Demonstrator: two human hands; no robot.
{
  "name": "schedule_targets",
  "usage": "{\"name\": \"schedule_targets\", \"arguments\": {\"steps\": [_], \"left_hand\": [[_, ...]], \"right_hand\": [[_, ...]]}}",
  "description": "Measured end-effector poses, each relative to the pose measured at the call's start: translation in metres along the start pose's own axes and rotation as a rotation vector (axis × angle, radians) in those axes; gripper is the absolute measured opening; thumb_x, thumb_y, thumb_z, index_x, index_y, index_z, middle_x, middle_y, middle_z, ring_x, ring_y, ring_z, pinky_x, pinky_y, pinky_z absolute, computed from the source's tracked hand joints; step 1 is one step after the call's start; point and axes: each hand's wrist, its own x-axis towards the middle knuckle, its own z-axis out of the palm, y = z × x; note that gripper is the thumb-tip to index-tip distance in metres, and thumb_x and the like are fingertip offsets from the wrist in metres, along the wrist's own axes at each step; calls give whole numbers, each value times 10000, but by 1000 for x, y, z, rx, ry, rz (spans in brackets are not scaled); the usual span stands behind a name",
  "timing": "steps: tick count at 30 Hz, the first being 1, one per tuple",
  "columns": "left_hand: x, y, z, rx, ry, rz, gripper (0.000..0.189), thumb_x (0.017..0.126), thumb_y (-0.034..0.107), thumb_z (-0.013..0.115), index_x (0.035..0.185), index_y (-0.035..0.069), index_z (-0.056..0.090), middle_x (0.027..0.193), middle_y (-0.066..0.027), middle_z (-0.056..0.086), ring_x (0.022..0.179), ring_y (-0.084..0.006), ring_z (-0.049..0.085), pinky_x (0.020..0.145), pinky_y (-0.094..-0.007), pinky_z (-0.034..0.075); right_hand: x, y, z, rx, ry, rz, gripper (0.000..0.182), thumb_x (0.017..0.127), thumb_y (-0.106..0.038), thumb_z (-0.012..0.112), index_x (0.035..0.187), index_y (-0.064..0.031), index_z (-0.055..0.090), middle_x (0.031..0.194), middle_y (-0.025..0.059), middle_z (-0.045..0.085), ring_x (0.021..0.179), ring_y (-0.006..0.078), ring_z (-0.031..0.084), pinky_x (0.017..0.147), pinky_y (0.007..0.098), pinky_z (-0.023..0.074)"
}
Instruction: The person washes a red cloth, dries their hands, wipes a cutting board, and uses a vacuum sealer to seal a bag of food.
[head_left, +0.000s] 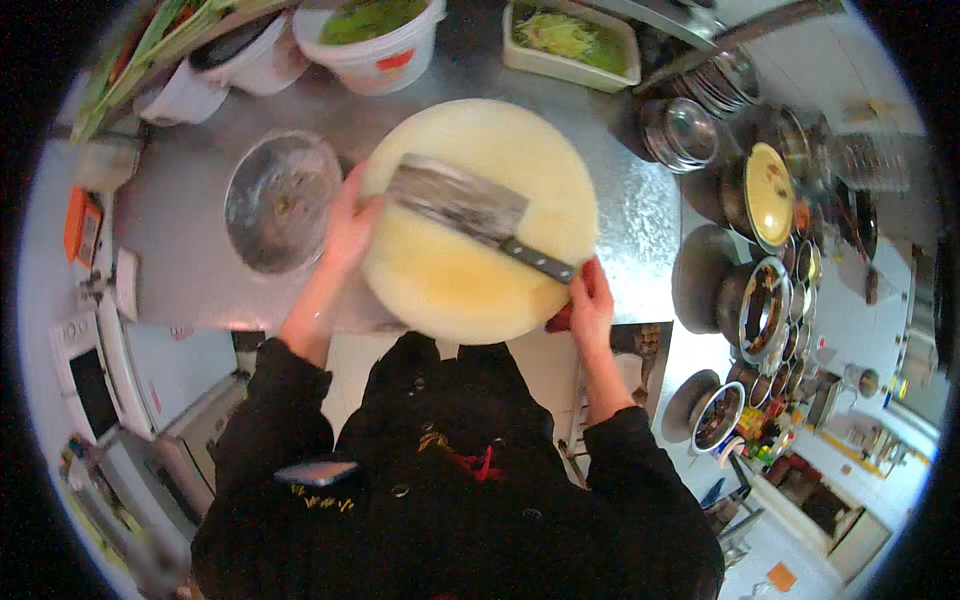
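A thick, round, pale yellow chopping board (480, 292) is on the stainless steel worktable (180, 292), its near edge reaching the table's front edge. My left hand (351, 217) grips its left rim. My right hand (591, 300) holds the lower right rim, close to the butt of a cleaver's handle; the fingers under the board are partly hidden. Across the board lies the Chinese cleaver (457, 196), its broad blade towards the upper left and its black riveted handle towards my right hand. Just left of my left hand sits a round metal bowl (281, 202) with some residue inside.
Along the back stand a white tub of greens (367, 56), other white tubs (255, 64) and a rectangular container of shredded vegetables (574, 45). Stacked metal bowls (679, 135), a yellow-filled basin (769, 195) and several seasoning pots line the right. An orange-edged device (82, 225) is at left.
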Motion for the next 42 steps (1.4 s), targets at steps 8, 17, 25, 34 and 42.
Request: {"name": "schedule_targets", "arguments": {"steps": [8,17,25,34,42], "left_hand": [[35,-27,-2,147,64,107,605,948,110,571,1540,66,449,1498,-178,532,1380,-296,487,1181,-390,342],[11,-47,11,366,110,126,592,952,174,539,1520,41,437,1482,-231,528,1379,-412,446,1248,-465,188],[-19,-28,-8,137,133,140,705,962,179,554,1595,0,300,1616,-244,367,1501,-407,332,1272,-470,141],[-112,-74,4,288,-18,256,832,942,196,654,1609,-35,214,1640,-272,299,1553,-438,224,1266,-537,161],[-106,-86,10,159,-80,231,838,948,187,628,1631,-1,181,1665,-262,260,1572,-413,189,1268,-555,117]], "right_hand": [[34,21,13,-226,64,-318,526,1012,-145,610,1511,-48,476,1259,186,710,1118,273,707,907,377,566],[39,29,0,-146,45,-208,463,1025,-114,608,1464,8,519,1301,179,689,1185,253,671,1012,373,523],[2,-42,-25,64,74,-216,428,996,-66,501,1421,-25,479,1193,179,690,891,278,714,679,384,609],[-45,0,108,-1324,-295,-897,725,924,-306,631,1554,-27,405,1593,238,403,1501,419,339,1257,548,193],[-13,-22,217,-1130,-289,-1028,648,984,-293,557,1543,-3,406,1613,236,382,1517,392,332,1264,523,211]]}}
